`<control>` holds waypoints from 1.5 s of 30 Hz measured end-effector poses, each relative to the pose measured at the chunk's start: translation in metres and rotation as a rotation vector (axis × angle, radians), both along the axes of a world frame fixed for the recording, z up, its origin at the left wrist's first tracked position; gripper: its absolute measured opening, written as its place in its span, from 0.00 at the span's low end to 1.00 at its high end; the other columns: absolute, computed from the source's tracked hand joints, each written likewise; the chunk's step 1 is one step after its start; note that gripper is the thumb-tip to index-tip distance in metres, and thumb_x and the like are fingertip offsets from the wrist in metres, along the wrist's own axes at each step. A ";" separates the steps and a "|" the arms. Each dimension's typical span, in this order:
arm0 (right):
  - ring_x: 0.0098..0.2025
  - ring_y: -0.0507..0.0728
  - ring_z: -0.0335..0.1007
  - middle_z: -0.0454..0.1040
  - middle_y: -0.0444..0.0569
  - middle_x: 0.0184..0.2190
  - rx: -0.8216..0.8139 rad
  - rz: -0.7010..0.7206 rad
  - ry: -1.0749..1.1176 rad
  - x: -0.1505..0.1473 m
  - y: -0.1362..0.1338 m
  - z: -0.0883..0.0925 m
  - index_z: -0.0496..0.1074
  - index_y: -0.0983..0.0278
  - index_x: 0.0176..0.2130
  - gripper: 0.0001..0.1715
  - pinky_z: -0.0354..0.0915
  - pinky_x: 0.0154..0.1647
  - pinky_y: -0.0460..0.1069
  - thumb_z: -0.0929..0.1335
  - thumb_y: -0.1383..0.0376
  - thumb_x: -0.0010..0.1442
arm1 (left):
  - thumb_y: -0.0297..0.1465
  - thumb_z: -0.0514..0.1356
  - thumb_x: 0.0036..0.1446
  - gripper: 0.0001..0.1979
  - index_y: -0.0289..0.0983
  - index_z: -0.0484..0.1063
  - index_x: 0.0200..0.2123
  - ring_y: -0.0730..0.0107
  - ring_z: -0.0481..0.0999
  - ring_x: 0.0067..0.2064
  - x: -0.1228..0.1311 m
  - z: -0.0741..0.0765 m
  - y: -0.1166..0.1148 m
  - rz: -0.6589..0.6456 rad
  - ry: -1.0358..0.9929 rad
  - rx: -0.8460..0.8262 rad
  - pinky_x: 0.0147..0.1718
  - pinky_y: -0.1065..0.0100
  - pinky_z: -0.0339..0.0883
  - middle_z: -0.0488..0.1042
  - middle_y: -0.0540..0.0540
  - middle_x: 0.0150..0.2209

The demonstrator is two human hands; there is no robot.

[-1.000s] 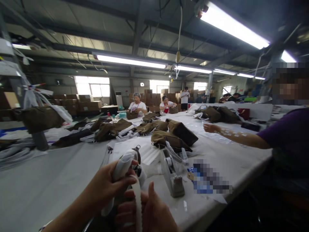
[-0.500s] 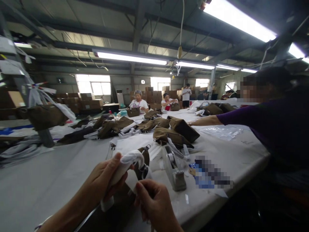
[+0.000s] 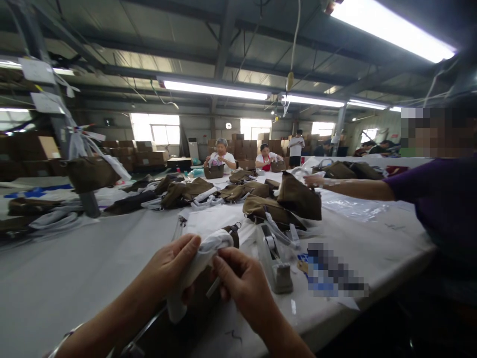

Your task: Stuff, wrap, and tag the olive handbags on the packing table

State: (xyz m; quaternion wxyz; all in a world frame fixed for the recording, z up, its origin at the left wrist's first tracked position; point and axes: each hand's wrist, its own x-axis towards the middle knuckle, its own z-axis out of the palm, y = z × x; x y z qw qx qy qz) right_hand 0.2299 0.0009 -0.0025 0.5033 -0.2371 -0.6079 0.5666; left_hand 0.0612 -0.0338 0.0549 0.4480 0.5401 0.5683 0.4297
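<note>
Over the grey table (image 3: pixel 74 268), left hand (image 3: pixel 169 268) and right hand (image 3: pixel 242 283) grip a wrapped handle (image 3: pixel 208 246).

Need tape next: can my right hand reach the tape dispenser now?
Probably yes: the tape dispenser stands just beside the right hand, nothing between, though it pinches the white wrap.

**Closing in on the wrap, and standing a bag up across the bench**

Up from low at the near edge of the bench (image 3: pixel 74 268) with the right hand (image 3: pixel 242 283), and now pinching at the top of the white-wrapped handle (image 3: pixel 203 253), right beside the left hand (image 3: pixel 169 266). Gone from sight: the long white strip draped over the fingers a second ago. Over towards the right edge, back from that long stretch with the co-worker's hand (image 3: pixel 313 180), now gripping the top of a brown bag (image 3: pixel 300 199) and holding it upright, no longer lying tilted.
</note>
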 end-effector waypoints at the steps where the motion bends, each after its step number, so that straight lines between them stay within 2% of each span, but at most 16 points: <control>1: 0.19 0.45 0.63 0.75 0.46 0.27 0.006 0.011 -0.029 0.002 0.003 0.004 0.77 0.67 0.38 0.20 0.57 0.18 0.40 0.72 0.51 0.63 | 0.65 0.61 0.49 0.35 0.38 0.72 0.41 0.71 0.69 0.17 0.000 0.003 0.002 -0.003 -0.013 -0.001 0.14 0.75 0.63 0.72 0.52 0.20; 4: 0.18 0.45 0.62 0.76 0.45 0.26 0.012 0.050 -0.111 0.003 0.013 0.014 0.77 0.68 0.36 0.20 0.56 0.18 0.40 0.72 0.52 0.62 | 0.60 0.64 0.50 0.34 0.37 0.75 0.45 0.70 0.71 0.23 -0.003 0.009 0.008 -0.032 -0.016 0.029 0.20 0.74 0.68 0.75 0.51 0.24; 8: 0.19 0.45 0.63 0.76 0.44 0.27 0.011 0.083 -0.144 0.003 0.019 0.017 0.78 0.68 0.37 0.18 0.59 0.19 0.40 0.72 0.54 0.62 | 0.54 0.66 0.54 0.26 0.35 0.81 0.40 0.67 0.77 0.36 -0.010 0.016 0.014 -0.044 0.045 0.119 0.33 0.75 0.71 0.80 0.47 0.33; 13: 0.20 0.47 0.69 0.79 0.43 0.29 0.001 0.082 -0.039 0.015 0.006 0.022 0.70 0.64 0.47 0.19 0.65 0.21 0.41 0.73 0.57 0.62 | 0.51 0.67 0.55 0.23 0.35 0.82 0.36 0.67 0.77 0.32 -0.019 0.027 0.017 0.029 0.084 0.325 0.31 0.73 0.74 0.80 0.47 0.31; 15: 0.26 0.48 0.75 0.81 0.46 0.33 -0.029 0.131 0.087 0.022 0.003 0.029 0.70 0.64 0.47 0.18 0.70 0.28 0.42 0.74 0.59 0.62 | 0.48 0.68 0.55 0.20 0.36 0.83 0.35 0.68 0.77 0.30 -0.021 0.031 0.018 0.050 0.125 0.408 0.30 0.72 0.74 0.80 0.47 0.29; 17: 0.38 0.53 0.80 0.82 0.51 0.42 -0.080 0.259 0.187 0.027 0.005 0.035 0.74 0.65 0.48 0.18 0.74 0.40 0.46 0.74 0.60 0.60 | 0.46 0.69 0.56 0.18 0.36 0.83 0.36 0.68 0.78 0.30 -0.022 0.035 0.019 0.033 0.186 0.445 0.31 0.73 0.75 0.81 0.47 0.30; 19: 0.49 0.56 0.79 0.81 0.51 0.48 -0.087 0.347 0.198 0.028 0.010 0.040 0.76 0.63 0.51 0.22 0.74 0.50 0.50 0.75 0.62 0.58 | 0.44 0.69 0.56 0.16 0.37 0.83 0.40 0.68 0.79 0.32 -0.022 0.037 0.019 -0.015 0.227 0.449 0.33 0.74 0.75 0.83 0.47 0.33; 20: 0.49 0.57 0.79 0.81 0.50 0.47 -0.054 0.332 0.169 0.028 0.012 0.041 0.76 0.62 0.52 0.22 0.74 0.50 0.51 0.75 0.62 0.58 | 0.44 0.69 0.56 0.16 0.38 0.83 0.41 0.68 0.80 0.34 -0.023 0.038 0.018 -0.040 0.239 0.446 0.34 0.74 0.75 0.83 0.47 0.35; 24: 0.35 0.52 0.74 0.78 0.46 0.34 0.290 -0.022 -0.044 0.019 0.017 0.043 0.81 0.62 0.40 0.10 0.70 0.35 0.45 0.73 0.59 0.61 | 0.43 0.69 0.57 0.16 0.38 0.83 0.41 0.69 0.79 0.34 -0.021 0.039 0.012 -0.038 0.260 0.479 0.33 0.76 0.75 0.83 0.48 0.34; 26: 0.35 0.52 0.70 0.76 0.48 0.38 0.425 -0.154 -0.099 0.014 0.016 0.047 0.81 0.63 0.33 0.12 0.66 0.31 0.44 0.73 0.57 0.61 | 0.43 0.69 0.56 0.16 0.37 0.83 0.40 0.69 0.80 0.33 -0.018 0.040 0.008 0.017 0.253 0.525 0.31 0.76 0.75 0.83 0.48 0.33; 29: 0.36 0.52 0.71 0.77 0.49 0.39 0.399 -0.129 -0.097 0.008 0.013 0.053 0.82 0.63 0.32 0.15 0.65 0.30 0.44 0.72 0.55 0.62 | 0.40 0.70 0.52 0.15 0.37 0.84 0.39 0.70 0.80 0.31 -0.012 0.041 0.004 0.111 0.248 0.614 0.31 0.76 0.76 0.84 0.48 0.32; 32: 0.24 0.49 0.67 0.75 0.43 0.23 0.260 -0.084 -0.080 0.003 0.012 0.055 0.82 0.63 0.34 0.15 0.63 0.26 0.43 0.72 0.54 0.63 | 0.38 0.70 0.50 0.13 0.37 0.84 0.38 0.70 0.80 0.29 -0.006 0.042 0.002 0.168 0.227 0.674 0.30 0.76 0.77 0.84 0.49 0.31; 35: 0.17 0.46 0.58 0.71 0.41 0.17 0.199 -0.105 -0.092 0.000 0.014 0.054 0.80 0.66 0.31 0.18 0.59 0.20 0.42 0.72 0.54 0.61 | 0.36 0.70 0.49 0.12 0.38 0.84 0.38 0.68 0.82 0.29 -0.003 0.040 0.002 0.210 0.247 0.721 0.31 0.75 0.78 0.84 0.49 0.32; 39: 0.15 0.45 0.54 0.73 0.43 0.17 0.155 -0.091 -0.066 -0.003 0.014 0.055 0.79 0.66 0.31 0.21 0.55 0.16 0.42 0.72 0.51 0.61 | 0.35 0.68 0.53 0.09 0.38 0.84 0.37 0.66 0.83 0.29 -0.001 0.035 -0.002 0.239 0.396 0.851 0.31 0.75 0.78 0.85 0.48 0.32; 42: 0.15 0.45 0.55 0.75 0.44 0.20 0.141 -0.030 -0.021 -0.004 0.014 0.054 0.81 0.67 0.34 0.23 0.53 0.15 0.41 0.72 0.49 0.61 | 0.33 0.66 0.57 0.08 0.39 0.85 0.38 0.66 0.85 0.34 -0.001 0.031 -0.009 0.171 0.528 1.005 0.38 0.76 0.78 0.85 0.48 0.37; 45: 0.16 0.45 0.57 0.76 0.45 0.24 0.149 -0.004 0.031 -0.006 0.013 0.049 0.81 0.66 0.37 0.21 0.54 0.16 0.41 0.72 0.50 0.62 | 0.34 0.64 0.61 0.08 0.43 0.84 0.41 0.66 0.85 0.40 -0.003 0.030 -0.015 0.101 0.569 0.989 0.43 0.76 0.77 0.85 0.50 0.41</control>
